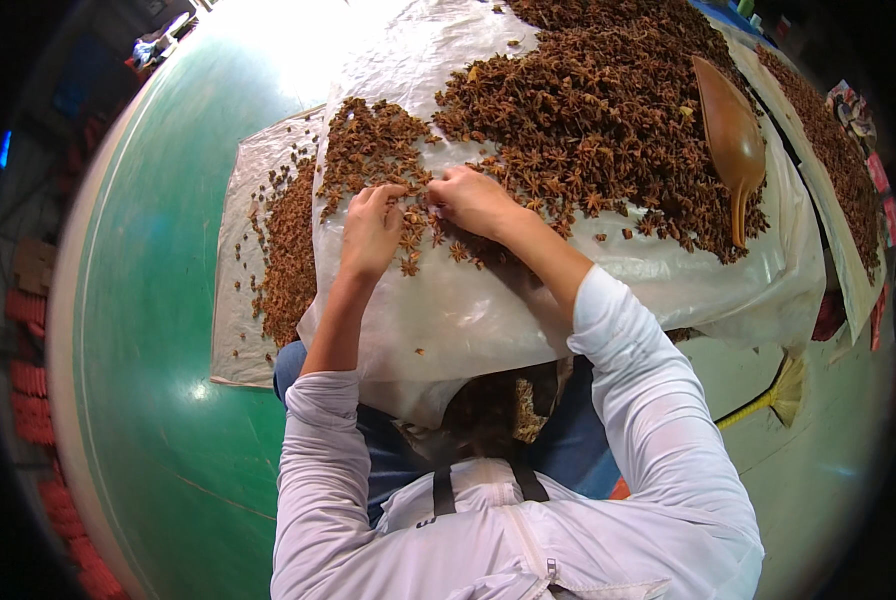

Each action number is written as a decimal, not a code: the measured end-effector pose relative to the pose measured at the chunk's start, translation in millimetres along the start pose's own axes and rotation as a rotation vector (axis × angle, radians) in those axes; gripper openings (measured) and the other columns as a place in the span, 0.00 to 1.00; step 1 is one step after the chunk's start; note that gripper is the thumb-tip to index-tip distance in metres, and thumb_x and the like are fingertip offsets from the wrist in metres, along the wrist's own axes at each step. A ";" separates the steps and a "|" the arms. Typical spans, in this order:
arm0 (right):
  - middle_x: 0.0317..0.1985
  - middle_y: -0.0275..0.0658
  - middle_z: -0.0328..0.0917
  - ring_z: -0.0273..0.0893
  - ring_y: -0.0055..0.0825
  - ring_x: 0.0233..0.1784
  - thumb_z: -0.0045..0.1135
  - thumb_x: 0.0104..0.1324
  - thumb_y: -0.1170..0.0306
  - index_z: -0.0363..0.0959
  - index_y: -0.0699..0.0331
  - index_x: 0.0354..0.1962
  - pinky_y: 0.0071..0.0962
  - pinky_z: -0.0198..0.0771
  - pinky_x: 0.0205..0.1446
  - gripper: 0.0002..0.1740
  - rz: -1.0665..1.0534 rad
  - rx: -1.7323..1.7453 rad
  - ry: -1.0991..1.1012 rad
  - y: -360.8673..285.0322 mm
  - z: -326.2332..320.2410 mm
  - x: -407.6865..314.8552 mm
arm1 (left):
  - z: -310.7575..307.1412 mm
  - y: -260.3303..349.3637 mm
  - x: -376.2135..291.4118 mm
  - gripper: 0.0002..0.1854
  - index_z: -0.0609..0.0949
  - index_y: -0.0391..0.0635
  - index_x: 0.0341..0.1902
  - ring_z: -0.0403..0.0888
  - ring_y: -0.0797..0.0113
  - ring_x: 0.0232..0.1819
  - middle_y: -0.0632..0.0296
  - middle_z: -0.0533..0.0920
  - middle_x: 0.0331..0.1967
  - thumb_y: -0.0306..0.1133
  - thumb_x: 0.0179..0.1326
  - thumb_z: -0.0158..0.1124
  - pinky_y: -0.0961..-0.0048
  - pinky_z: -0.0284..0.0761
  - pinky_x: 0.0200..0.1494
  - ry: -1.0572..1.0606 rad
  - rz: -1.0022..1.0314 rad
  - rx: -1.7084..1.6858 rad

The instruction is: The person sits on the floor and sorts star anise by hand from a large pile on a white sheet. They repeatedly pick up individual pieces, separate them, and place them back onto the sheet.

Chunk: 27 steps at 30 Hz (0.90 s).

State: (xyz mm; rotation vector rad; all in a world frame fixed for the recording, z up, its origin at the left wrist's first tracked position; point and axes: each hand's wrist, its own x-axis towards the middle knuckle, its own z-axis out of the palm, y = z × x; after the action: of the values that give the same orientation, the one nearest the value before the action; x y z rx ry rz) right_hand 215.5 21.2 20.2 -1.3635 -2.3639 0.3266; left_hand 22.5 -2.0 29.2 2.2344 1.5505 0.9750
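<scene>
Dried star anise lies in a large heap (590,112) on a table covered with translucent plastic sheeting (493,322). A smaller spread of star anise (377,142) lies to its left. My left hand (373,229) is at the near edge of this smaller spread, fingers bent; whether a piece is between them cannot be told. My right hand (467,199) is just to its right, fingers curled down among the pieces, their tips hidden. Several loose stars (459,251) lie just below my hands. A brown plastic scoop (733,142) rests on the right side of the large heap.
On the left, a pale sheet (227,300) bears a pile of small brown pieces (290,262), lower than the table. Another covered surface with star anise (830,135) stands at the far right. A broom with a yellow handle (782,394) lies on the floor at the lower right.
</scene>
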 end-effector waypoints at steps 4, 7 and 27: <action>0.40 0.46 0.77 0.77 0.41 0.45 0.60 0.60 0.74 0.77 0.64 0.40 0.34 0.73 0.50 0.09 0.035 0.429 0.230 9.4 -27.9 -30.0 | -8.5 1.2 -18.2 0.11 0.81 0.43 0.48 0.78 0.63 0.38 0.54 0.80 0.40 0.28 0.62 0.59 0.70 0.75 0.44 0.002 0.002 -0.142; 0.40 0.46 0.78 0.77 0.43 0.46 0.58 0.62 0.74 0.79 0.65 0.40 0.35 0.72 0.51 0.09 0.100 0.502 0.314 10.8 -42.5 -51.1 | -0.3 11.0 -26.1 0.11 0.81 0.42 0.45 0.76 0.52 0.47 0.54 0.81 0.41 0.28 0.60 0.61 0.61 0.72 0.53 -0.039 0.004 -0.178; 0.47 0.46 0.77 0.73 0.44 0.54 0.52 0.59 0.81 0.74 0.59 0.53 0.39 0.70 0.56 0.23 0.090 0.392 0.359 -8.0 -17.3 -72.7 | 22.0 24.7 -23.7 0.09 0.80 0.43 0.41 0.77 0.57 0.42 0.58 0.81 0.35 0.34 0.60 0.64 0.63 0.71 0.46 -0.044 0.093 -0.106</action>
State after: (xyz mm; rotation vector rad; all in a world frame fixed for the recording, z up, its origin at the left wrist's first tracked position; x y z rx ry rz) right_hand 249.7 -45.7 23.1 -1.2223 -1.8344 0.4954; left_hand 49.9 -29.7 17.4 2.2559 1.3550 1.0016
